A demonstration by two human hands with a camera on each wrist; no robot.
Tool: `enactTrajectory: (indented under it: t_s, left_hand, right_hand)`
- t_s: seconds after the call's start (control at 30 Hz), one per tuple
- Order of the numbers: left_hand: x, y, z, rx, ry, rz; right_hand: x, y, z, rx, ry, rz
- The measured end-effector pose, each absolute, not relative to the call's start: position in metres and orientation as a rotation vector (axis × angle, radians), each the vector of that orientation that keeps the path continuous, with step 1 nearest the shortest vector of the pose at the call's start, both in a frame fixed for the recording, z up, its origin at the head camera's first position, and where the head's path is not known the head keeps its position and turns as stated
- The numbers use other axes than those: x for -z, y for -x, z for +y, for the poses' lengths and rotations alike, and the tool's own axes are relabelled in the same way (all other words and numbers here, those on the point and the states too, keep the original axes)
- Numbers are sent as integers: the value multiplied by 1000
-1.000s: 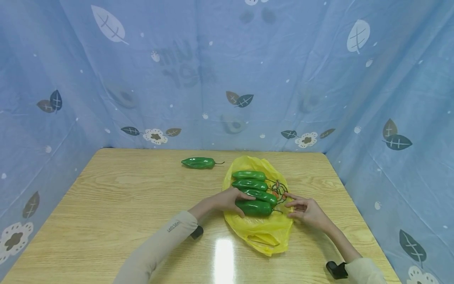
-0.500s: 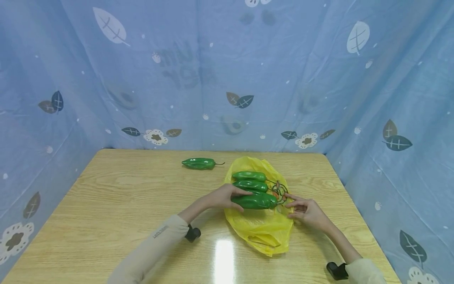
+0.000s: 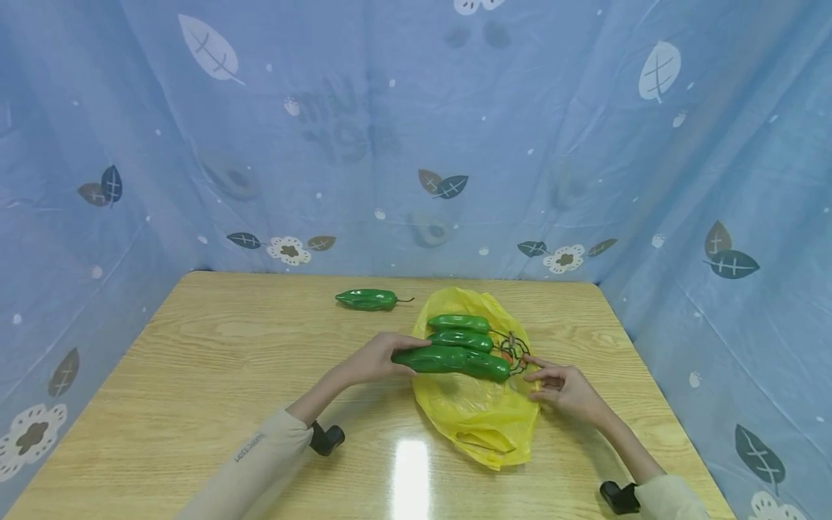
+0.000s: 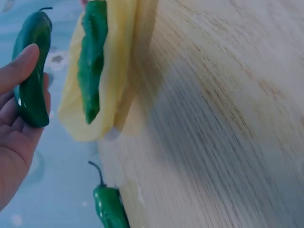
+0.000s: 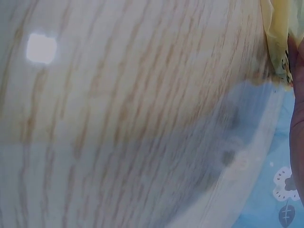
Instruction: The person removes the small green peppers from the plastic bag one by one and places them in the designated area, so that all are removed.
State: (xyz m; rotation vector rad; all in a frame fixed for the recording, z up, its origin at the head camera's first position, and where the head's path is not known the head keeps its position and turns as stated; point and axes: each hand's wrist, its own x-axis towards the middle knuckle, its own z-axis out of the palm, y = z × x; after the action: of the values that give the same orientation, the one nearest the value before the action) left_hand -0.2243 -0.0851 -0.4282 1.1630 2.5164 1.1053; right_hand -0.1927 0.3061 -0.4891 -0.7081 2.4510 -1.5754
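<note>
My left hand (image 3: 373, 359) holds a long green chili pepper (image 3: 438, 359), thumb on one side and fingers on the other, as the left wrist view shows. The pepper's stem end overlaps another green pepper (image 3: 490, 367) on the yellow plastic bag (image 3: 464, 412). Behind these, two more peppers, a nearer one (image 3: 463, 340) and a farther one (image 3: 458, 323), lie side by side with stems pointing right. At the bag's right edge, my right hand (image 3: 568, 393) pinches the plastic with curled fingers. Only a strip of that hand (image 5: 298, 104) shows in the right wrist view.
A single green pepper (image 3: 367, 300) lies on the wooden table (image 3: 260, 347) near its back edge, left of the bag. A blue curtain (image 3: 390, 130) with leaf and flower prints hangs behind the table and along both sides.
My left hand has taken the nearest pepper from the front of the bag and moved it left, partly off the bag. My right hand has stayed at the bag's edge.
</note>
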Motion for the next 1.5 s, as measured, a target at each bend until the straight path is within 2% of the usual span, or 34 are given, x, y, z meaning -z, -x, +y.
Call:
enactTrajectory:
  t_s: [0.37, 0.9, 1.17, 1.5]
  left_hand:
    - [419, 195, -118, -1212, -1042, 2487]
    - [431, 139, -129, -1332, -902, 2453]
    - [433, 139, -145, -1315, -927, 2402]
    - [434, 158, -156, -1247, -951, 2439]
  right_hand:
    - [487, 191, 303, 1575, 734, 2461]
    - [485, 191, 306, 1618, 663, 2458]
    - [486, 193, 308, 1658, 632, 2423]
    - [489, 195, 309, 1664, 618, 2446]
